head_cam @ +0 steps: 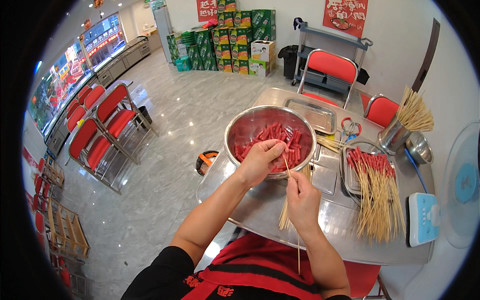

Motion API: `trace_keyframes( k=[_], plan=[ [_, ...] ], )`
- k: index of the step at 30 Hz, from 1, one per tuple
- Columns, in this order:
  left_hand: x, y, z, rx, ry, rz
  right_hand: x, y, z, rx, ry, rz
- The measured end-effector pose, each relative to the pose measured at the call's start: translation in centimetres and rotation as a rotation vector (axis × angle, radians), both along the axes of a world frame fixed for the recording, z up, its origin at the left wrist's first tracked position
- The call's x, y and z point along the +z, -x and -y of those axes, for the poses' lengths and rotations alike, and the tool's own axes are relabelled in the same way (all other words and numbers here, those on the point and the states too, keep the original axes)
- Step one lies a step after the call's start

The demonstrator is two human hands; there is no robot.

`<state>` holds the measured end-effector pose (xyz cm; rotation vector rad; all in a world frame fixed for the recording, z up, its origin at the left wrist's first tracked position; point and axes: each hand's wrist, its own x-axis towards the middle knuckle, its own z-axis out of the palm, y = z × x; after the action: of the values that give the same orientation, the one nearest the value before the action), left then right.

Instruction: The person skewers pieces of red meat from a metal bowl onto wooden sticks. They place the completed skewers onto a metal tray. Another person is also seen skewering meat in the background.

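A large stainless steel bowl (229, 150) holds many short red sausage-like pieces (275, 131). Over its near side, my left hand (262, 159) pinches a red piece, mostly hidden by the fingers. My right hand (303, 195) grips a thin bamboo skewer (299, 247), whose upper end meets the piece in my left hand. Loose bamboo skewers (285, 215) lie beside and partly under the bowl. To the right, a metal tray (350, 183) carries a heap of skewered red pieces (369, 159), their sticks hanging over its near edge.
Behind the bowl lies a shallow metal tray (326, 112), with red-handled scissors (351, 127) nearby. A metal cup of skewers (390, 137), a small steel bowl (420, 147) and a blue-and-white fan base (423, 219) line the right side. Red folding chairs (332, 67) stand around the steel table (258, 210).
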<state>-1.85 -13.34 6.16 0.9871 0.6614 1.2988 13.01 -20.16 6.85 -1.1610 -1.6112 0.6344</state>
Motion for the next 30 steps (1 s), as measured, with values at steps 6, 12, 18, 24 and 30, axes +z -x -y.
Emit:
trace_keyframes(
  k=[6, 12, 18, 24, 30],
  plan=[
    [1.4, 2.3, -1.6, 0.552, -0.488, -0.468, 0.7, -2.2, 1.2, 0.033, 0.059, 0.071],
    [1.0, 0.8, 0.0, 0.668, -0.853, -0.838, 4.1, -1.6, 1.1, 0.079, 0.057, 0.054],
    [1.2, 0.5, 0.4, 0.728, -0.970, -0.946, 3.3, -1.2, 0.2, 0.076, 0.060, 0.072],
    [1.3, 0.9, 0.6, 0.733, -1.051, -0.979, 3.4, -1.2, 0.4, 0.068, 0.067, 0.080],
    [1.4, 1.0, 0.9, 0.701, -1.080, -1.051, 3.4, -1.4, 0.4, 0.052, 0.034, 0.141]
  ],
)
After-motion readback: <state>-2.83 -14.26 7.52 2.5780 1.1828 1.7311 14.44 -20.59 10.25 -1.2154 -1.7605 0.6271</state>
